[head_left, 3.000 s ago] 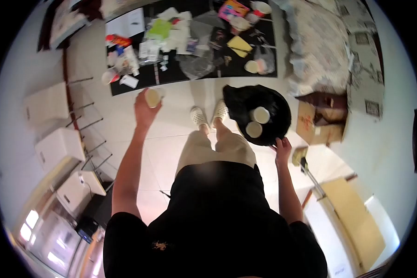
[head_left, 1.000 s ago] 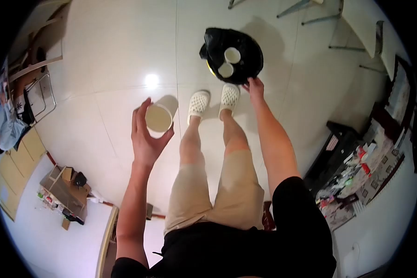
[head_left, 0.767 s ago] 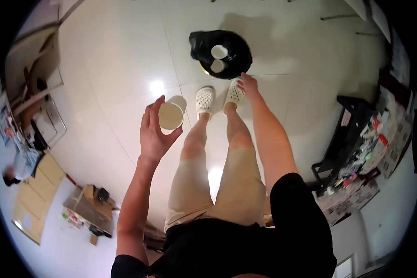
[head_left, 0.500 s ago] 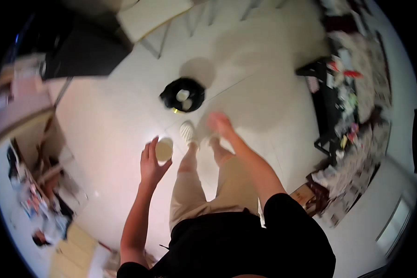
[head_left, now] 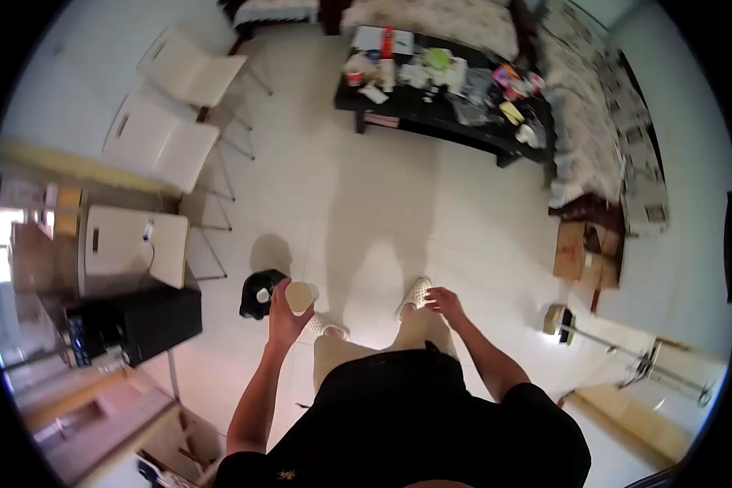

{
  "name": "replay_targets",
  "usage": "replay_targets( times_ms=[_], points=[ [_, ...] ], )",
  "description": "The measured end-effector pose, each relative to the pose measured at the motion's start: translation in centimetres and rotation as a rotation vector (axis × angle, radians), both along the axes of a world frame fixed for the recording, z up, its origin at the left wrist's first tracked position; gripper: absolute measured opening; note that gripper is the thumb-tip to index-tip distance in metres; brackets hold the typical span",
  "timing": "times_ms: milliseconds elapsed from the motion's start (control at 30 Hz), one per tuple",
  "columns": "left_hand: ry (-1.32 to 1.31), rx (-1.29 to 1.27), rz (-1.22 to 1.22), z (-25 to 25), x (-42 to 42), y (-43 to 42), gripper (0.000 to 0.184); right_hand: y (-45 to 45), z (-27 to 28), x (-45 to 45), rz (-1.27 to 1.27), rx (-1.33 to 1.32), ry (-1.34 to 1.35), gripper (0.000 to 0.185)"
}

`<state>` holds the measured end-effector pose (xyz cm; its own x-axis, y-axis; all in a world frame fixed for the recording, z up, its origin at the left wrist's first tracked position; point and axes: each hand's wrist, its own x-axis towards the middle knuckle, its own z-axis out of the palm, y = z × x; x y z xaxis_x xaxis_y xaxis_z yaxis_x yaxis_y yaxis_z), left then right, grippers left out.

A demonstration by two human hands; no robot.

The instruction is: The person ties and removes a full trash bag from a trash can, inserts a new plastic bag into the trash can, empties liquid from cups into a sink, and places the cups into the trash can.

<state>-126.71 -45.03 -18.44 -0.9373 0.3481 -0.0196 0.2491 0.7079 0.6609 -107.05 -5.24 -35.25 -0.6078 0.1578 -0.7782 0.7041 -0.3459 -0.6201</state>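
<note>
My left hand (head_left: 281, 319) is wrapped round a pale cup (head_left: 300, 298), seen from above with a cream-coloured inside. I cannot tell whether there is liquid in it. Just left of that hand, on the floor, stands a bin lined with a black bag (head_left: 253, 302), with something white showing inside. Over my right thigh hangs my right hand (head_left: 445, 302), fingers loosely bent and apart, holding nothing. It is closest to my right perforated cream clog (head_left: 416, 296).
A cluttered black coffee table (head_left: 431, 114) stands ahead, beside a patterned sofa (head_left: 590, 138). White folding chairs (head_left: 167, 146) line the left, near a black box-shaped unit (head_left: 150, 325). To the right are a cardboard box (head_left: 579, 252) and a long-handled dustpan (head_left: 558, 324).
My view has turned to the right, bringing the coffee table ahead and the bin to the left. My right hand has drawn back toward my thigh; the cup stays in my left hand.
</note>
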Motion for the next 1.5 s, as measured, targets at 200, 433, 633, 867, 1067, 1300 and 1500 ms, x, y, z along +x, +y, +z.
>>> replay_targets(
  times_ms=[200, 433, 633, 867, 1067, 1300, 1500],
  points=[
    [0.004, 0.017, -0.154, 1.1, -4.5, 20.7, 0.072, 18.2, 3.4, 3.8, -0.415, 0.141, 0.078, 0.029],
    [0.030, 0.130, -0.327, 0.7, -11.6, 43.0, 0.068, 33.3, 4.1, 1.7, -0.542, 0.242, 0.081, 0.034],
    [0.005, 0.203, -0.466, -1.9, -19.3, 59.4, 0.069, 43.1, 2.0, -2.7, -0.467, 0.353, 0.000, 0.033],
    [-0.063, 0.154, -0.507, -0.9, -26.3, 73.2, 0.070, 58.0, -0.4, -14.4, -0.310, 0.619, 0.028, 0.037],
    [-0.095, 0.087, -0.382, -2.2, -29.3, 81.5, 0.069, 72.7, -7.4, -26.4, 0.020, 0.892, 0.037, 0.068],
    [-0.162, -0.076, -0.093, -6.7, -28.3, 88.5, 0.070, 84.1, -18.6, -36.6, 0.330, 1.027, 0.095, 0.096],
    [-0.186, -0.178, -0.048, -9.3, -26.2, 91.2, 0.074, 85.8, -23.0, -40.0, 0.433, 0.933, 0.205, 0.085]
  ],
)
